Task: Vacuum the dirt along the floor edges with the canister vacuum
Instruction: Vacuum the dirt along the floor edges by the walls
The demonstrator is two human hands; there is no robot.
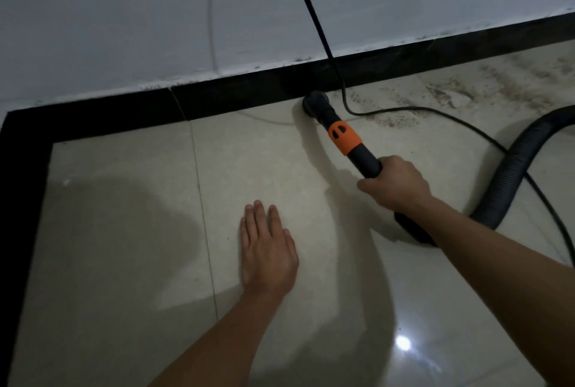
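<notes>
- The black wand is gripped by the right hand, whose fingers are curled round the shaft just behind the orange collar.
- The wand is held at a slant, and its round nozzle is set on the floor right against the black skirting — at the foot of the white wall.
- The left hand is laid flat on the pale tiles with its fingers straight and close together, well apart from the wand.
- The ribbed hose is seen curving from behind the right forearm up towards the right edge of the view.
- A black cord is run down across the wall, passes just beside the nozzle and trails off over the floor to the right.
- The dirt — sandy brown grit — is spread over the tiles to the right of the nozzle, along the skirting.
- A bright spot of light is reflected in the glossy tile near the lower right.
</notes>
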